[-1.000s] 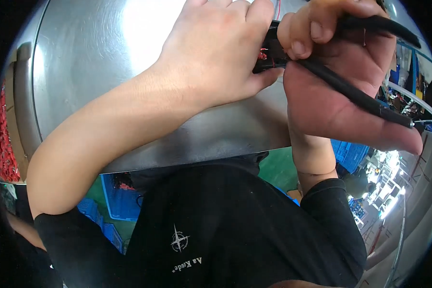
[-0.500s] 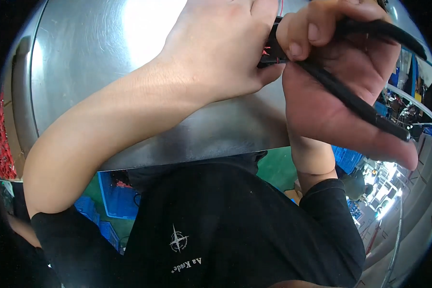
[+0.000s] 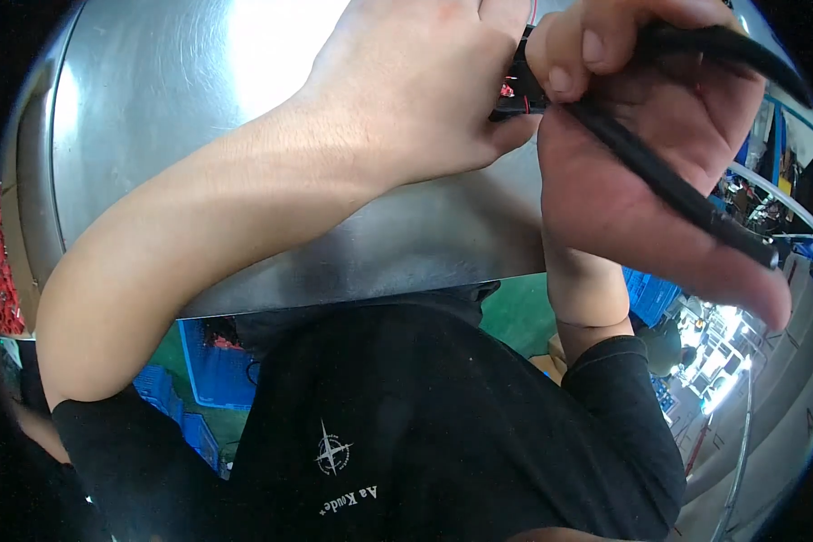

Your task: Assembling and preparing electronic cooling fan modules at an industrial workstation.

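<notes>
In the upper right, my right hand is closed round a plier-like tool with two black handles. The handles spread apart toward the right, and the tool's working end is hidden. My left hand is seen from the back, above the steel table. Its thumb presses against a small dark piece with red bits, between the two hands. The left fingers are mostly out of sight. A thin red wire shows at the top edge, beside the left hand.
The steel table reaches up to my body. Below its edge, blue crates stand on the green floor. Red parts lie beside a cardboard piece at the far left. A bright work area is at the right.
Both hands have shifted very slightly to the right in the picture. The hold on the tool and the dark piece looks the same.
</notes>
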